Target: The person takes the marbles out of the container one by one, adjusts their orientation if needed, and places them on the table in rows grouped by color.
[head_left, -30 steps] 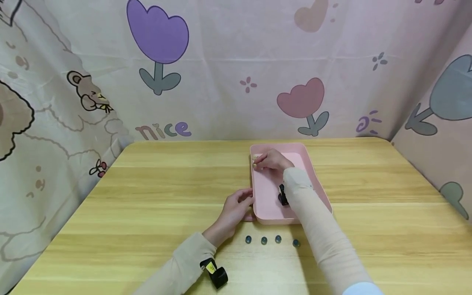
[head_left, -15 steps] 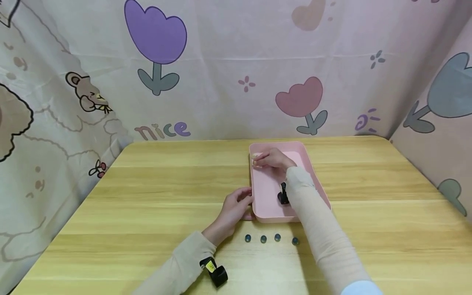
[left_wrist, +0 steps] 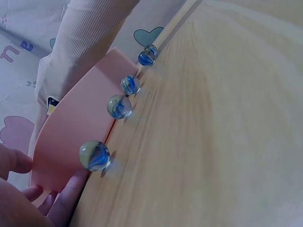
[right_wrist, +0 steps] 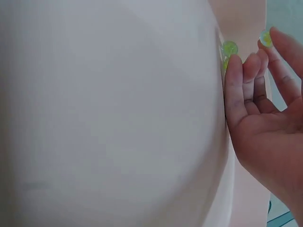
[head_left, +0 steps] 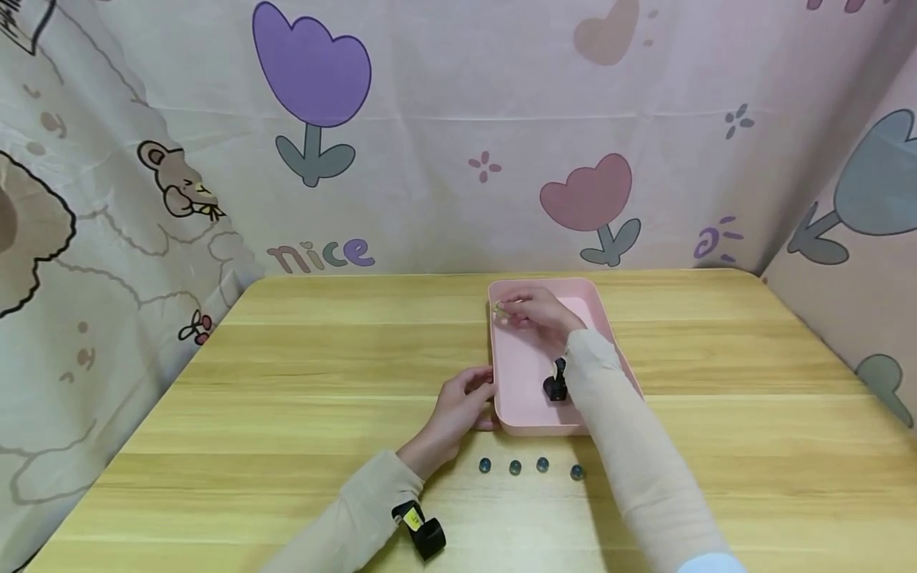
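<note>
A pale fabric backdrop printed with tulips [head_left: 430, 79] stands behind a light wood-grain tabletop [head_left: 286, 382]. On the tabletop, right of centre, sits a shallow rectangular pink tray [head_left: 519, 382]. The left hand [head_left: 458, 402], in a beige sleeve [head_left: 376, 493], is unclenched, its fingers resting against the tray's left wall near the close corner. The right hand [head_left: 540, 312] is over the tray's far left part, thumb and index finger pinching a round, clear yellow-green marble [right_wrist: 266, 39]. A small black device [head_left: 419, 532] sits at the left wrist. Four clear glass marbles with blue swirls [left_wrist: 120, 107] lie in a loose row just before the tray's near edge. Two more clear green marbles [right_wrist: 230, 48] rest by the tray's wall, one partly hidden by a finger.
</note>
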Tool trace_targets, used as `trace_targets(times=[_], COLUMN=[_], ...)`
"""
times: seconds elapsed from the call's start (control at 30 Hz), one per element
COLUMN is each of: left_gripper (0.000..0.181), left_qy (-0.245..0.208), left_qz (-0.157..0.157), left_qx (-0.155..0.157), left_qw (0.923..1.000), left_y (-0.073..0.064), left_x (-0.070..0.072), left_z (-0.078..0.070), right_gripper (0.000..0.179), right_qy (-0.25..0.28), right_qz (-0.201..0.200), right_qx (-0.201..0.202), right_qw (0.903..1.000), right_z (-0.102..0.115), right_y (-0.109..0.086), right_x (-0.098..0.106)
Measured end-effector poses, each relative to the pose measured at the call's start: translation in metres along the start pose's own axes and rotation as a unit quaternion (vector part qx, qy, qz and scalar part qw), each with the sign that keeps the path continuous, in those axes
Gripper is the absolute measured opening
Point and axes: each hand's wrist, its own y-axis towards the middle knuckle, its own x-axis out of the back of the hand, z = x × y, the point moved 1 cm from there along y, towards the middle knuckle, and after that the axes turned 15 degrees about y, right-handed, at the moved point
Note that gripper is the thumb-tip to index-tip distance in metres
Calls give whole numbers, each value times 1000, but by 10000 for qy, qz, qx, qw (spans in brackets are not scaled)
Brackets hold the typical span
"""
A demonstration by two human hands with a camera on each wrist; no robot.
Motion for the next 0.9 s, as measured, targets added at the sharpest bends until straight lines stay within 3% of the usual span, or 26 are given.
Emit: trace_targets(times=[0.2, 0.4, 0.63, 0.9], left_gripper=[39, 40, 40, 40], left_qy=[10, -6, 26, -27], left_qz=[-5, -20, -43, -17], left_qx=[21, 25, 66, 45], left_qw=[10000, 10000, 10000, 10000], left_y=[1, 2, 1, 1], left_x=[-1, 0, 1, 1], left_z=[1, 0, -1, -1], right_gripper=[30, 30, 30, 30], right_qy=[-222, 113, -127, 170], right_qz=[-139, -92, -145, -319], right_qx=[141, 154, 321, 565], right_qw=[9996, 9998, 9993, 9977], right_z=[4, 18, 39, 55], right_y=[-3, -9, -21, -34], right_x=[1, 0, 1, -4])
